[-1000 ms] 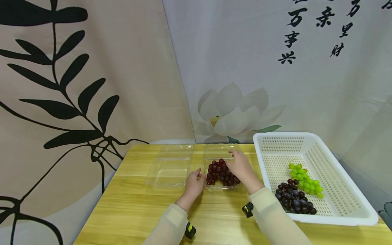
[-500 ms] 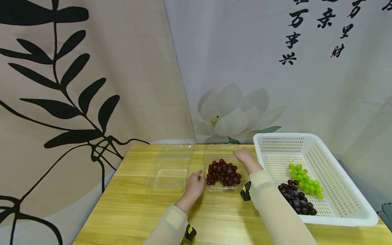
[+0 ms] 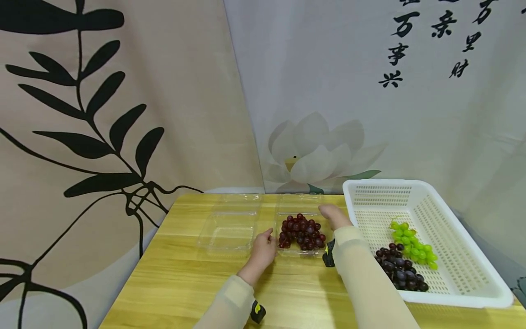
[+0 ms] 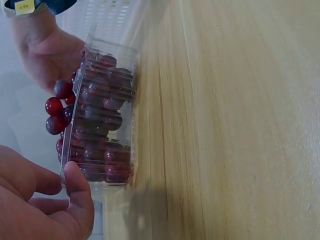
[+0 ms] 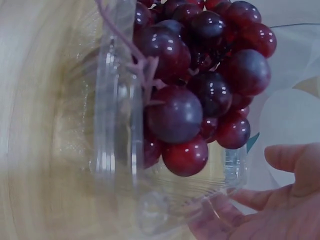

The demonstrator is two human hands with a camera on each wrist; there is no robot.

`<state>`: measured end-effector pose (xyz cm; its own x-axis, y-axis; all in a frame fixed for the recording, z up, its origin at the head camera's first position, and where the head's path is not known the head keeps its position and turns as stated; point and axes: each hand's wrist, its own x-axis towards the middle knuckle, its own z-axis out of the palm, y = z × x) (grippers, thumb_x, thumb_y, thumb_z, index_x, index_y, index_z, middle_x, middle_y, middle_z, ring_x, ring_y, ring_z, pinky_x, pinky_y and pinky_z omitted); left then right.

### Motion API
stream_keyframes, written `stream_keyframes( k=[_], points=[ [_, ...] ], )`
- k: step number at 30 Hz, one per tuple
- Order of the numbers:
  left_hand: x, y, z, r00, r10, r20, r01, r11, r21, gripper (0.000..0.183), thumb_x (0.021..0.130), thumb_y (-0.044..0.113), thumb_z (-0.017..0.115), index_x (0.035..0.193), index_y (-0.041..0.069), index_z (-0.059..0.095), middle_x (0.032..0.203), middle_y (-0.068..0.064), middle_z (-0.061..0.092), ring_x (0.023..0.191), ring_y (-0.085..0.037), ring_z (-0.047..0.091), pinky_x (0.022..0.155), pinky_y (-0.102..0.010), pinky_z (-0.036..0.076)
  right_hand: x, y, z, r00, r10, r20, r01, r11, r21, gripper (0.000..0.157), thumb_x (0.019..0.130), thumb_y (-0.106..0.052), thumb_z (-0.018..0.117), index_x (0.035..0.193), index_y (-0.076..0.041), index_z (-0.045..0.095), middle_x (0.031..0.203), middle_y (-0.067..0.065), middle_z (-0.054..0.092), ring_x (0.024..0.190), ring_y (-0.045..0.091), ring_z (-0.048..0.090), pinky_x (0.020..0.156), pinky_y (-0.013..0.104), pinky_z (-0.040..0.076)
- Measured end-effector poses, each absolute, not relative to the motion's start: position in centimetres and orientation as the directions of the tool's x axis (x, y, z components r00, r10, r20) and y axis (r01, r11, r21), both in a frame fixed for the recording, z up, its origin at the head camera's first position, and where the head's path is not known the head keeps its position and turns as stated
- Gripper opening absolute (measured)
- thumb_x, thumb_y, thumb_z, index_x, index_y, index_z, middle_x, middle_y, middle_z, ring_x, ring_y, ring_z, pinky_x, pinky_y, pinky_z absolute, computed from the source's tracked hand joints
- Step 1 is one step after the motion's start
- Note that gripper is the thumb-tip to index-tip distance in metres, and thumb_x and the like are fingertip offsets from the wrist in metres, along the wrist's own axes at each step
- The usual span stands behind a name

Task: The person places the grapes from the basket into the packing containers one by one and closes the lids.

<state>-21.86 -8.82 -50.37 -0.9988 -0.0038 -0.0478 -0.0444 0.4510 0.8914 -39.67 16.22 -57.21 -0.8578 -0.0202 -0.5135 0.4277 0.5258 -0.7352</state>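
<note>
A clear plastic fruit box point(image 3: 302, 254) stands on the wooden table with its lid point(image 3: 300, 199) folded back. Dark red grapes point(image 3: 303, 232) fill it, some heaped above the rim. At the box's left side, my left hand point(image 3: 263, 249) pinches the rim between thumb and finger, plainest in the left wrist view. My right hand point(image 3: 334, 215) is at the far right of the box, partly hidden by its sleeve in the head view. In the right wrist view its fingers point(image 5: 255, 197) touch the clear plastic edge, the thumb standing apart. The grape stem point(image 5: 122, 37) hangs over the rim.
To the left is a second open clear box point(image 3: 230, 233). A white perforated basket point(image 3: 464, 256) on the right holds green grapes point(image 3: 412, 244) and black grapes point(image 3: 400, 269). A printed cloth point(image 3: 185, 91) hangs behind the table.
My right hand has moved off the grapes, rightward to the box's far right edge. My left hand remains on the left rim. The head view has shifted slightly.
</note>
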Motion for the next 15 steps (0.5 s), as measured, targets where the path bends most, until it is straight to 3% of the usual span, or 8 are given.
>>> stream_keyframes(
  k=[2, 9, 15],
  points=[
    [-21.9, -8.7, -50.3, -0.999, 0.001, -0.049, -0.043, 0.451, 0.891, 0.043, 0.097, 0.001, 0.044, 0.138, -0.011, 0.039, 0.093, -0.02, 0.058, 0.05, -0.01, 0.052, 0.044, -0.019, 0.046, -40.1, 16.4, -57.7, -0.849, -0.003, -0.528, 0.456, 0.499, -0.737, 0.063, 0.1, -0.039, 0.032, 0.148, 0.001, 0.024, 0.151, 0.026, 0.024, 0.132, 0.05, 0.03, 0.096, 0.062, 0.041],
    [-21.7, -8.7, -50.3, -1.0, 0.01, -0.027, -0.019, 0.49, 0.872, 0.042, 0.097, 0.001, 0.043, 0.137, -0.013, 0.039, 0.095, -0.015, 0.048, 0.051, -0.01, 0.052, 0.044, -0.017, 0.044, -31.4, 14.1, -47.0, -0.866, 0.0, -0.5, 0.455, 0.416, -0.787, 0.059, 0.102, -0.028, 0.029, 0.146, 0.01, 0.019, 0.15, 0.031, 0.02, 0.137, 0.047, 0.022, 0.11, 0.054, 0.03],
    [-21.7, -8.7, -50.2, -1.0, 0.001, -0.019, -0.016, 0.496, 0.868, 0.042, 0.097, 0.001, 0.044, 0.137, -0.014, 0.039, 0.096, -0.015, 0.048, 0.052, -0.011, 0.051, 0.044, -0.018, 0.044, -30.3, 13.4, -45.4, -0.887, 0.053, -0.46, 0.45, 0.332, -0.829, 0.057, 0.1, -0.02, 0.034, 0.143, 0.013, 0.02, 0.147, 0.031, 0.024, 0.135, 0.044, 0.028, 0.11, 0.051, 0.032]
  ],
)
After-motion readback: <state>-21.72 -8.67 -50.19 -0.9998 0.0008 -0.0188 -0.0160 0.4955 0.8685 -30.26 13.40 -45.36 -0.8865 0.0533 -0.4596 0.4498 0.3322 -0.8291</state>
